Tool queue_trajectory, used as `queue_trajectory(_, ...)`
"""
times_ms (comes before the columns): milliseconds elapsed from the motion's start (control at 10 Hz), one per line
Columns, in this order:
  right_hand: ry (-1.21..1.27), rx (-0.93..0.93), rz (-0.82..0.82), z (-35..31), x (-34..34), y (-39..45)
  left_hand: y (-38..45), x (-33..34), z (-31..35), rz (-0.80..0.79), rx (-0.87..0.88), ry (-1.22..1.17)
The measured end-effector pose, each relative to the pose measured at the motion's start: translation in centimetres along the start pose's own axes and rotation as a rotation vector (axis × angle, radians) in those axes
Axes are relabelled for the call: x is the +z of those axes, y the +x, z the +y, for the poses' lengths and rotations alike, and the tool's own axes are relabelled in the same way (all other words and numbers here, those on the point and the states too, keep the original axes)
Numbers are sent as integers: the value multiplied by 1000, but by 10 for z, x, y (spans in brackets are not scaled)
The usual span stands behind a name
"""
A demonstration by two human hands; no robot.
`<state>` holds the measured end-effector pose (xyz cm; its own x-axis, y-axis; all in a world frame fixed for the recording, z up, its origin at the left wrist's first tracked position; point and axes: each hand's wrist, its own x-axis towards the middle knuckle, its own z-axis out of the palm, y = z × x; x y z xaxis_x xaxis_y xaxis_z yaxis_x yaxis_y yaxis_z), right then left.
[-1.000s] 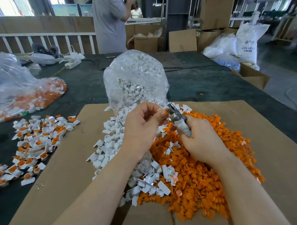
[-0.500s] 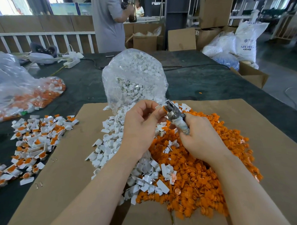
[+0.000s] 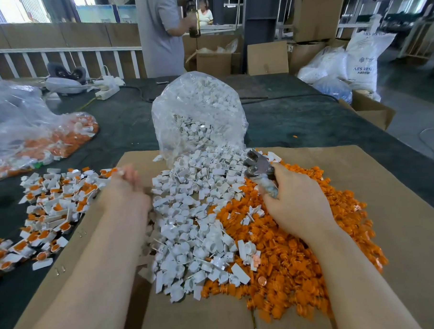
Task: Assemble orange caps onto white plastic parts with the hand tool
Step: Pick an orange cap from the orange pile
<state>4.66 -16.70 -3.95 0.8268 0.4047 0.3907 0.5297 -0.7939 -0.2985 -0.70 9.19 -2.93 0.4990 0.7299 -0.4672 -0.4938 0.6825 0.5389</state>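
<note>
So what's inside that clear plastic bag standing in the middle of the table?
The clear bag holds small white plastic parts, which spill from its open mouth onto the cardboard. Crinkled plastic hides what lies deeper inside; no orange caps show in it.

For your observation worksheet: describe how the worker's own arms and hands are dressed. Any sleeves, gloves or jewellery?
Both forearms are bare up to the frame's edge, with no sleeves in view. The left hand and right hand wear no gloves; no watch, bracelet or rings show. The left hand is motion-blurred, so its fingers are unclear.
</note>
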Motion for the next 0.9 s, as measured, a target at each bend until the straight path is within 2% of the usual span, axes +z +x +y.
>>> queue_trajectory(100,-49,67,-14,2,-1,0,20,-5,12,54,45,-66)
queue_trajectory(200,-104,165,-47,4,-2,0,12,-7,20,179,348,447)
queue_trajectory(300,-150,261,-80,7,-4,-1,13,-17,20,151,5,-344)
queue_trajectory(400,-186,308,-108,8,-5,-2,0,2,15,8,33,315)
queue_trajectory(500,-193,346,-87,7,-4,-2,-15,9,-4,-405,251,974)
queue_trajectory(600,-209,400,-43,9,-5,-3,-25,5,-27,-648,489,1520)
queue_trajectory(700,-213,448,-104,11,-6,-5,-30,0,-45,-634,690,1850)
queue_trajectory(800,-237,419,-185,11,-3,-5,-29,-2,-52,-704,802,2022)
queue_trajectory(900,-214,416,-219,9,0,-2,-33,-1,-46,-783,678,2012)
